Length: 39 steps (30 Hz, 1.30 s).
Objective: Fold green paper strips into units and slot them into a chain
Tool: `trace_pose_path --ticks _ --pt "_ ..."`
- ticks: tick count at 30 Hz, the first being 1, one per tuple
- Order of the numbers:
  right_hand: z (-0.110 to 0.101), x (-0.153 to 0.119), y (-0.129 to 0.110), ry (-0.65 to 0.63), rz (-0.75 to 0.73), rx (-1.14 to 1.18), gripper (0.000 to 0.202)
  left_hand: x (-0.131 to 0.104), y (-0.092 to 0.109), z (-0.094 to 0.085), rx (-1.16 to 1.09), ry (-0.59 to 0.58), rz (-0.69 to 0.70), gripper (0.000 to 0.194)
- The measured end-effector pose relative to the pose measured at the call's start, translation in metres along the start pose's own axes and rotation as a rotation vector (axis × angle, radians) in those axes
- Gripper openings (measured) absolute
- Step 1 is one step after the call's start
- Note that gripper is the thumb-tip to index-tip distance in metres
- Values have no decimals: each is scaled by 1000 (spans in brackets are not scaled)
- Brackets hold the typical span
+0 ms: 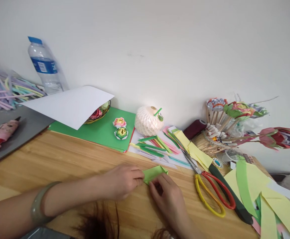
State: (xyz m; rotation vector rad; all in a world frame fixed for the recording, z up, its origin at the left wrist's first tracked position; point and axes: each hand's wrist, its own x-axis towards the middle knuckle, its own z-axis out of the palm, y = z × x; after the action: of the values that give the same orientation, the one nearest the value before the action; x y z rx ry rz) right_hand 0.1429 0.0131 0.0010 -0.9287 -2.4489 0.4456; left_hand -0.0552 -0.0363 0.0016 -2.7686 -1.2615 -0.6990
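Observation:
A small light green piece of paper [155, 173], with a folded corner at its right end, lies between my two hands at the front of the wooden table. My left hand [125, 181] pinches its left edge, fingers closed. The fingers of my right hand [167, 196] are curled onto its lower right edge, thumb close to the forefinger. Just behind the paper are narrow cut strips of green, pink, yellow and white paper [157, 146]. Scissors with one red and one yellow handle [197, 169] rest to the right of my right hand.
Two small paper flowers [120, 133] sit on green sheets [105, 132]. Beside them stands a white textured ball [148, 121]. Yellow paper pieces [279, 205] and a dark green-handled tool [231, 196] lie at right, near paper flowers on sticks [237, 111]. A water bottle [44, 69] leans at left.

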Motion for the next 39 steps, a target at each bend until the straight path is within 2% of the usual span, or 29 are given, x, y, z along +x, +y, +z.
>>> trace_pose_path --ticks 5,12,18,21,25,28,31,35,39 --pt "4 0 3 4 -7 -26 16 0 -1 -1 -17 -40 22 24" --pt "4 2 1 -1 -57 -117 18 1 0 -2 -40 -2 26 24" --pt "4 3 0 -3 -67 -170 18 3 1 -5 -5 -71 30 18" --pt "4 3 1 -10 -64 -184 18 2 2 -4 51 -100 50 25" --pt "5 1 1 -21 -66 -193 20 1 4 -1 97 -101 23 19" --pt "4 -2 3 -25 -75 -249 21 2 4 -3 100 -112 25 21" --pt "-2 -6 7 -75 -155 -270 19 2 4 -6 119 -123 64 20" --pt "-17 -9 9 -146 -372 -203 21 2 4 -7 129 -109 62 21" --pt "-24 -7 2 -149 -374 -139 21 1 5 -7 140 -106 57 18"
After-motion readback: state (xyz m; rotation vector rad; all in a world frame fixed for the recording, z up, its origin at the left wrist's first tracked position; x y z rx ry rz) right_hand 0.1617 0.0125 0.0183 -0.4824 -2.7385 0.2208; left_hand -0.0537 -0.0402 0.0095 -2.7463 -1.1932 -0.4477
